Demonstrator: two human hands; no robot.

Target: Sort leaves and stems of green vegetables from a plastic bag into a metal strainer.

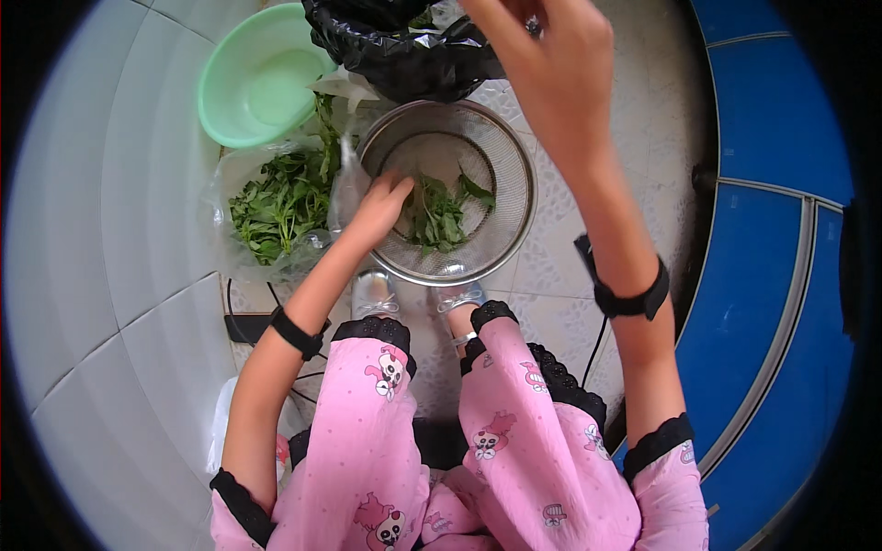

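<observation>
A round metal mesh strainer (pixel 513 227) stands on the floor before my feet, with a few sprigs of green leafy herbs (pixel 439 219) inside. My left hand (pixel 381 209) reaches over its left rim, fingertips slightly blurred beside those leaves; whether they grip a stem is unclear. Up at the top edge, my right hand (pixel 566 65) is raised by the right side of a bin lined with a black plastic bag (pixel 420 65). The frame cuts off its fingers, so what they hold cannot be seen. Left of the strainer, a clear plastic bag (pixel 224 206) lies open around a bunch of leafy herbs (pixel 286 206).
A light green plastic basin (pixel 213 103) sits at the upper left by the tiled wall (pixel 76 227). Blue cabinet doors (pixel 778 117) line the right side. Black cables and a dark flat object (pixel 249 328) lie on the floor near my left forearm.
</observation>
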